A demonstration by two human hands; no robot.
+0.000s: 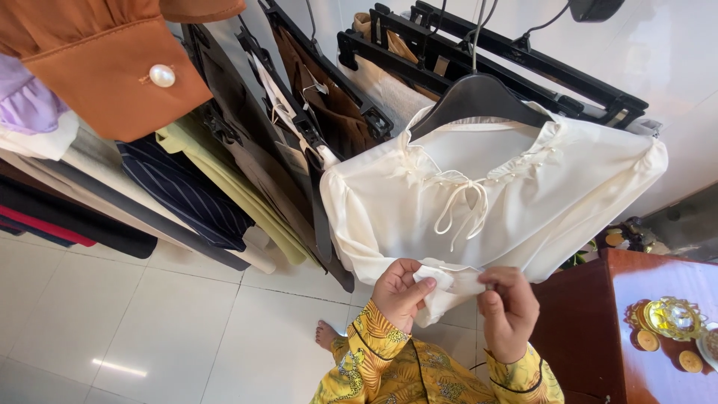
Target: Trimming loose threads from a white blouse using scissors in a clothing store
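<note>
Hangers (479, 93) and garments (187, 187) around blouse (479, 202)

Cream blouse (523, 194) w/ long sleeves, hung front-facing on a black hanger (479, 101). Fabric smooth, slightly glossy. Neckline just below the hanger: gathered, edged w/ a row of small pearl-like beads, closed by a thin tie cord knotted in a bow, loops and ends dangling toward mid-chest. Shoulders spread wide either side of the hanger; sleeve tops puffed, sleeves drooping down. Lower edge, well below the hanger, pulled up and bunched into a small fold btwn left hand (400, 293) and right hand (510, 308), thumbs and fingers pinching the cloth.
</note>
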